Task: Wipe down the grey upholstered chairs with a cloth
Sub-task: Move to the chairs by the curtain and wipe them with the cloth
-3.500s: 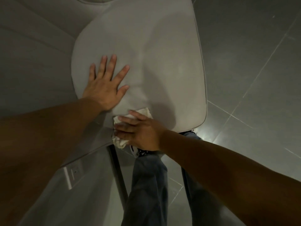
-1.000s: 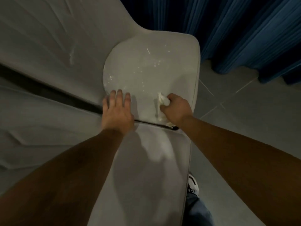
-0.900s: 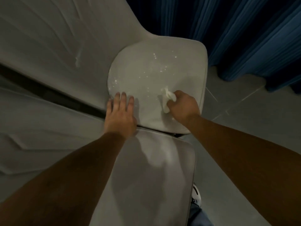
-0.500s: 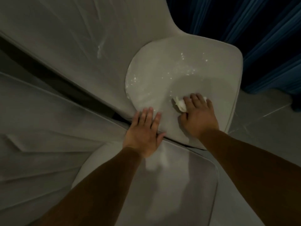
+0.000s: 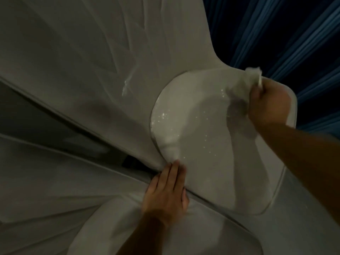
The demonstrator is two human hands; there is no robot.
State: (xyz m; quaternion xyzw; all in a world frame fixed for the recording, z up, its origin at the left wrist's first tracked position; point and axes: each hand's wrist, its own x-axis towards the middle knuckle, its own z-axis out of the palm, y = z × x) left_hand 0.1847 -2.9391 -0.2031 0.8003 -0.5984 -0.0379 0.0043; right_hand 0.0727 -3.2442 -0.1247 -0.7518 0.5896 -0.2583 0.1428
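While the left hand is pressing flat, fingers together, the right hand is pinching the cloth: soft, light, best bunched against the chair seat.

Two bare forearms enter from the bottom and right edges of the head view, and neither carries a sleeve, cuff, watch, band or ring that can be made out in the dim light. The left hand is bare, with no glove; its fingers are slim and lie close together, and the nails look short and unpainted, though the light is too low to be sure. The right hand is also ungloved, and only its back and knuckles show. Both wrists are uncovered. The arms look smooth, with no visible markings. No other clothing shows.
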